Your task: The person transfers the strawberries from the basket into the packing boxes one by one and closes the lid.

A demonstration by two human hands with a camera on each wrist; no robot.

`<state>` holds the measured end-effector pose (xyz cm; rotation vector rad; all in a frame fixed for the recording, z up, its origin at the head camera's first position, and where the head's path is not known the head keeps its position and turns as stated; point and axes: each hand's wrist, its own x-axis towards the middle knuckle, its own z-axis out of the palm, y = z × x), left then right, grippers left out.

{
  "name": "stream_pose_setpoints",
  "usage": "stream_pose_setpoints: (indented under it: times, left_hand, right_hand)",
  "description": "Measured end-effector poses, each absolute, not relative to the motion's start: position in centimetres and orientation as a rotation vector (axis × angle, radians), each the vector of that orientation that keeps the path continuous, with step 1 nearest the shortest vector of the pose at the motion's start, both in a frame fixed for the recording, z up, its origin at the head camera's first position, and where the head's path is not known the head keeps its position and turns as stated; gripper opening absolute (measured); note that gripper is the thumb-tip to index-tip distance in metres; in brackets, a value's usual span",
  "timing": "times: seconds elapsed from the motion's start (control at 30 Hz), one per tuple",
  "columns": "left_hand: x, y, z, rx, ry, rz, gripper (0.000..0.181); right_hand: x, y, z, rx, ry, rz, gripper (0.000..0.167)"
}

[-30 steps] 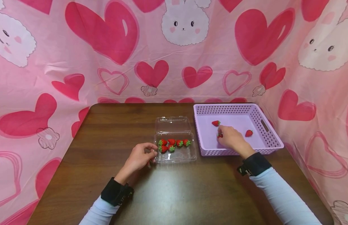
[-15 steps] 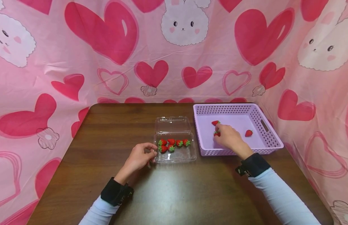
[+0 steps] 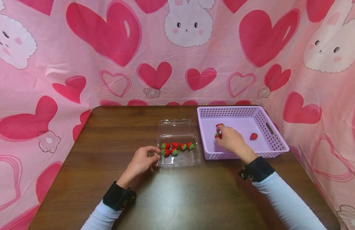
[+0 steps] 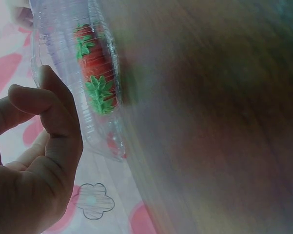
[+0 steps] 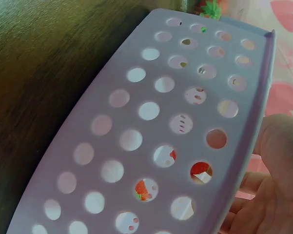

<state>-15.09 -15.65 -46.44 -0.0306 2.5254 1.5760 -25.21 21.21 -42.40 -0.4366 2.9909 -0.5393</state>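
Observation:
In the head view my left hand (image 3: 142, 160) stays at the left edge of an open clear plastic clamshell box (image 3: 181, 161), fingertips against its rim and fingers loosely bent. Several strawberries (image 3: 175, 145) with green leaves lie in the box. My right hand (image 3: 231, 140) reaches into a lilac basket (image 3: 273, 140) and pinches a strawberry (image 3: 218, 136), partly covered by the fingers. Just behind these fingers lies another strawberry (image 3: 219, 125), and a third strawberry (image 3: 253, 136) sits to the right of the hand. The right wrist view shows the basket's perforated wall (image 5: 136, 117) hiding most fingers.
The box's clear lid (image 3: 176, 127) is folded back behind it on the brown wooden table (image 3: 120, 127). The basket stands close to the box's right side, its walls raised. Pink cloth (image 3: 177, 54) with hearts and rabbits hangs around the table.
My right hand has shifted slightly left inside the basket, with the pinched strawberry moving along. The left hand, the box and its strawberries have not moved.

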Motion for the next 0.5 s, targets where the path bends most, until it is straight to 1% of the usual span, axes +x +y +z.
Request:
stream_pose_setpoints:
  times: [0.5]
  left_hand:
    - [-15.0, -15.7, -46.6, -0.021, 2.528, 1.588, 0.019]
  right_hand:
    - [-24.6, 20.0, -41.8, -0.533, 3.065, -0.546, 0.023]
